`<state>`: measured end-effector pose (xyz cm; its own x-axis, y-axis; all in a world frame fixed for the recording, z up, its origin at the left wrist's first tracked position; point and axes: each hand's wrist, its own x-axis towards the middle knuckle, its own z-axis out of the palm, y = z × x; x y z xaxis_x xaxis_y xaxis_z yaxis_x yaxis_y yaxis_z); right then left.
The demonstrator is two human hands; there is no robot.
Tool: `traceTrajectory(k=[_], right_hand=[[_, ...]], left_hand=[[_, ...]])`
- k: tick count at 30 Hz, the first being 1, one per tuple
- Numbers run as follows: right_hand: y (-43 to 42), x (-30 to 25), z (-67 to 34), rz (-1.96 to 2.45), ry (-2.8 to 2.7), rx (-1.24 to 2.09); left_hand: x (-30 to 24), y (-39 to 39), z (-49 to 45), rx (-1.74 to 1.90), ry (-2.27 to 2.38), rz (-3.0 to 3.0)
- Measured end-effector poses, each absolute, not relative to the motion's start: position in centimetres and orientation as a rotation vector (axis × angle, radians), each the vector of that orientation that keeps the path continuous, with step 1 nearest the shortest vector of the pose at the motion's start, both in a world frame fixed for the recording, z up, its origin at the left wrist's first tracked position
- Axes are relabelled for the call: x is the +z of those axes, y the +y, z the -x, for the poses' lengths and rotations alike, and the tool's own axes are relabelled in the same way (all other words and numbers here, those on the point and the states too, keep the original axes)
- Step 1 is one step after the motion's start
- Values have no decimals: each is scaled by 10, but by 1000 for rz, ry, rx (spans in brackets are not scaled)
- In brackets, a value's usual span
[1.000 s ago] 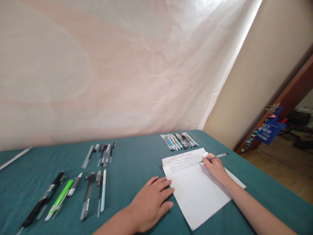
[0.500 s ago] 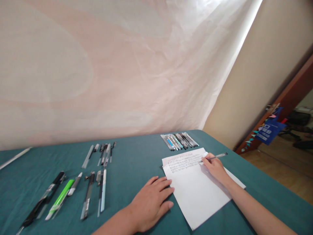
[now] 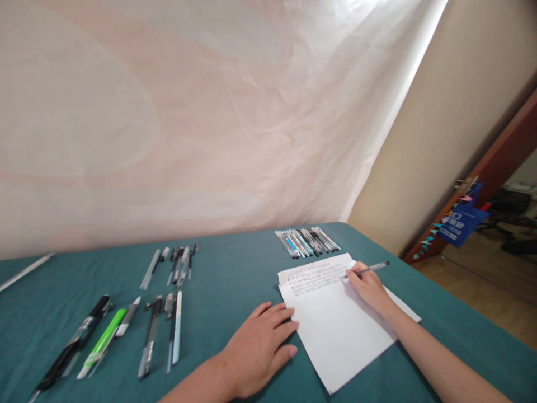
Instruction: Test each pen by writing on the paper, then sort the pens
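My right hand (image 3: 369, 288), right of centre, pinches a clear pen (image 3: 371, 269), tip down on the written lines at the top of the paper (image 3: 335, 336); my left hand (image 3: 258, 350) lies flat at lower centre, fingers loosely spread, fingertips on the sheet's left edge; a tight row of pens (image 3: 307, 242) lies just above the paper's top edge; scattered pens (image 3: 176, 268) and a green marker (image 3: 103, 341) lie at lower left; bare teal cloth (image 3: 235, 274) lies open between them in the centre; the table's right edge runs near the paper's right corner.
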<state>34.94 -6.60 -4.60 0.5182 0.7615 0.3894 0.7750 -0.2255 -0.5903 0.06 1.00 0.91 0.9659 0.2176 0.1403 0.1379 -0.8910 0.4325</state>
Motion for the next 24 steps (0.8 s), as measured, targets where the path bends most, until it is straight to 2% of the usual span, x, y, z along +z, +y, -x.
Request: traceTrajectory(k=[24], right_hand=[[-66,-46,-350,1994,-1251,-21]], left_hand=[[8,11,0,248,265,-2695]])
